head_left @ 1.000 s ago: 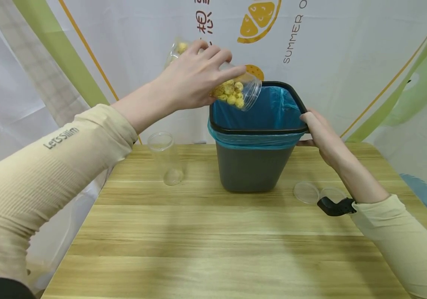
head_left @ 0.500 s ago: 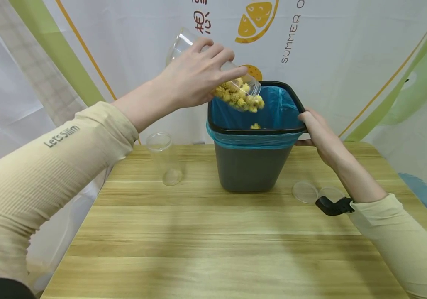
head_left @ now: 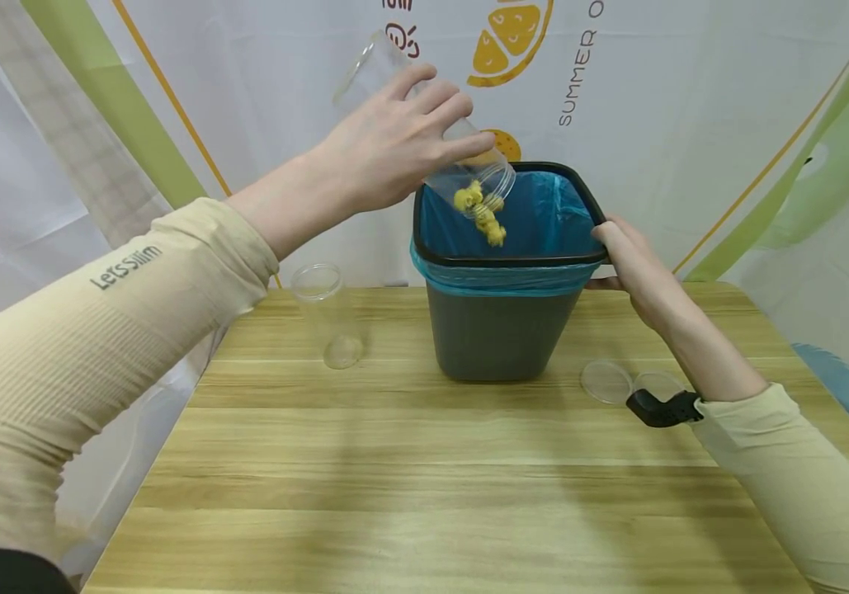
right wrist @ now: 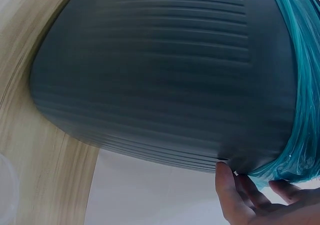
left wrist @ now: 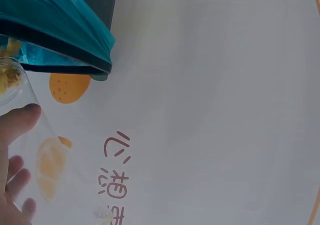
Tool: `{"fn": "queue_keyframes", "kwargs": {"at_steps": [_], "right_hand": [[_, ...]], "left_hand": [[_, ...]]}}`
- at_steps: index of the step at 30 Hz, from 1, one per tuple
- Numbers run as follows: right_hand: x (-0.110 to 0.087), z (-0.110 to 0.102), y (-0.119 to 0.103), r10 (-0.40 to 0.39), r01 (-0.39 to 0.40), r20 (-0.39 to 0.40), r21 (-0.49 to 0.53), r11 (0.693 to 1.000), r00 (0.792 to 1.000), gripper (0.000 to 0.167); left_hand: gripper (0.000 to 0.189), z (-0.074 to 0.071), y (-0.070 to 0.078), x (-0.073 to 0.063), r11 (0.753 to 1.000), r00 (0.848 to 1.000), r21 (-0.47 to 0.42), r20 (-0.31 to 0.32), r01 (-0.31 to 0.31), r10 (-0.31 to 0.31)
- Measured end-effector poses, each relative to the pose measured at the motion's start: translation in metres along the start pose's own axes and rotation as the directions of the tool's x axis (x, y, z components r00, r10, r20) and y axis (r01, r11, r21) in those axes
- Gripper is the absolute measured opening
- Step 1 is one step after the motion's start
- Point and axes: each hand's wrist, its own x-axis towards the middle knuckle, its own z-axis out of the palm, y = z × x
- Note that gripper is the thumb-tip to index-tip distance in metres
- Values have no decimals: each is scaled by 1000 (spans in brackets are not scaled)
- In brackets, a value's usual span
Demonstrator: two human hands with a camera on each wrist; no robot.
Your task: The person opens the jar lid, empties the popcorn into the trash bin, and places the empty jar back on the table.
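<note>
My left hand [head_left: 405, 144] grips a clear plastic jar [head_left: 375, 74], tipped mouth-down over the trash can. Yellow popcorn [head_left: 485, 213] tumbles out of its mouth; only a few pieces show near the opening. The jar and its mouth also appear beside my left fingers [left wrist: 20, 120] in the left wrist view. The dark grey trash can [head_left: 506, 330] stands upright, lined with a blue plastic bag [head_left: 550, 206] under a black rim. My right hand [head_left: 639, 260] holds the rim's right side, with its fingers [right wrist: 227, 190] at the bag's edge in the right wrist view.
A second clear jar [head_left: 327, 318], without popcorn, stands left of the can on the wooden table [head_left: 424, 478]. Two round clear lids [head_left: 606, 382] lie to the right, near my right wrist. A printed white curtain [head_left: 305, 49] hangs behind the table.
My left hand has tilted the jar more steeply, its base rising. Most of the popcorn has poured from the jar into the trash can. The right hand keeps its place on the rim.
</note>
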Motion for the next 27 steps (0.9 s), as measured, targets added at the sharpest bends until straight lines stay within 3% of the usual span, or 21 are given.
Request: {"fn": "queue_keyframes", "kwargs": {"at_steps": [11,20,27], "right_hand": [[2,1,1,-7,7,-3,-8,1000,1000,65],[3,0,2,-11,11,-11,-8,1000,1000,63],[5,0,2,-1,1,-21,-1,1000,1000,60]], "left_hand": [[61,0,1,1,999,999,48,29,-24,23],[55,0,0,-2,999,1000,42,19,10,-10],[57,0,0,-7,997,997,54,58,52,-55]]}}
